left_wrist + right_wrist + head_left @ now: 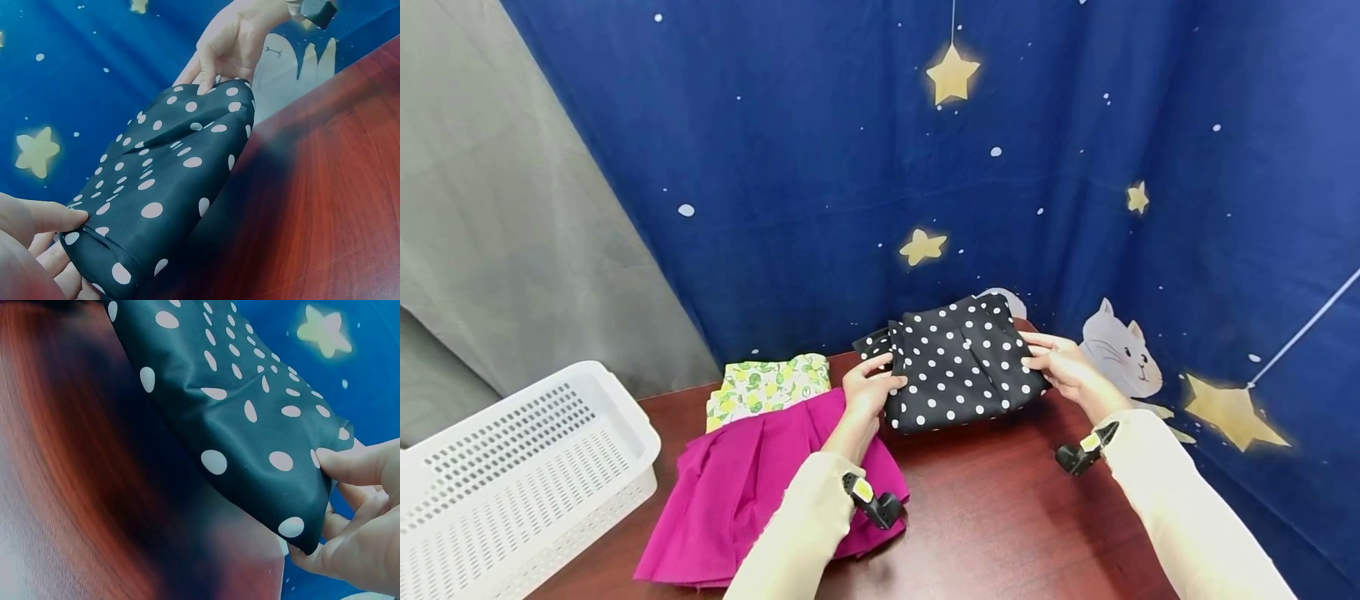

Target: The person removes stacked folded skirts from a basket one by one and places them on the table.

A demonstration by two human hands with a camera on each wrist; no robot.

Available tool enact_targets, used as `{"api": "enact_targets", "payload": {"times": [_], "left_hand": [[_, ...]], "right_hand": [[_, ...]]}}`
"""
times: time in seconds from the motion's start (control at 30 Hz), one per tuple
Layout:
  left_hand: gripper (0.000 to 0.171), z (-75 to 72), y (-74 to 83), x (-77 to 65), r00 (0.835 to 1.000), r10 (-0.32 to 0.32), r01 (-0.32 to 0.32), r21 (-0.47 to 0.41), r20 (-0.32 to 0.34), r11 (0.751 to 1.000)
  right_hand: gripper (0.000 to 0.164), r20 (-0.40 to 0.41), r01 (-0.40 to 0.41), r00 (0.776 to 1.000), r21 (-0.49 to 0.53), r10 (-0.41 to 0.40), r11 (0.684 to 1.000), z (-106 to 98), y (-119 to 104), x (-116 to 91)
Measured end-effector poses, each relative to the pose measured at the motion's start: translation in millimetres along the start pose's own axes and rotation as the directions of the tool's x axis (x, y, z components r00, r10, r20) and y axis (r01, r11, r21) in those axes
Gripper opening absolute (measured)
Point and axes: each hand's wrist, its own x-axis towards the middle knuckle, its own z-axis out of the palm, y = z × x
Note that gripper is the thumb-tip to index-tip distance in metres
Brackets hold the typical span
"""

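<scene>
A folded black cloth with white polka dots (pixel 958 362), some kind of garment, is held by its two sides above the back of the table. My left hand (pixel 867 392) pinches its left edge, thumb on top and fingers beneath, as the left wrist view shows. At the opposite edge my right hand (pixel 1063 367) grips it the same way; in the right wrist view the thumb (pixel 356 464) presses on the dotted fabric. Below my left forearm lies a magenta pleated skirt (pixel 752 483), partly covered by that arm. Behind the skirt sits a folded lemon-print cloth (pixel 775 385).
A white perforated plastic basket (pixel 542 467) stands at the left of the reddish-brown wooden table (pixel 992 517). Close behind the table hangs a blue curtain (pixel 820 167) with stars and a cat, with a grey curtain (pixel 535 208) to its left.
</scene>
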Motion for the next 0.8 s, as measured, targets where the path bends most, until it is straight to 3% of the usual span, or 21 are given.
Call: {"api": "enact_targets", "payload": {"times": [0.2, 0.4, 0.6, 0.8], "left_hand": [[0.047, 13.0, -9.3, 0.8, 1.0, -0.022, 0.022, -0.003, -0.016, 1.0], [0.047, 22.0, -17.6, 0.8, 0.999, -0.021, 0.024, 0.068, -0.043, 0.997], [0.046, 26.8, -24.4, -0.7, 0.998, -0.02, 0.027, 0.125, -0.059, 0.992], [0.045, 28.7, -32.2, -0.6, 0.997, -0.044, 0.052, 0.124, -0.062, 0.991]], "right_hand": [[0.056, -0.037, -0.01, 0.999, 0.0, 0.01, 1.0, -11.1, 9.7, 4.6], [0.054, -0.066, -0.04, 0.997, 0.013, 0.041, 0.999, -20.6, 21.4, 4.8], [0.054, -0.09, -0.062, 0.994, -0.015, 0.06, 0.998, -26.0, 30.1, 3.1], [0.052, -0.093, -0.069, 0.993, -0.024, 0.066, 0.997, -29.2, 37.9, 1.6]]}}
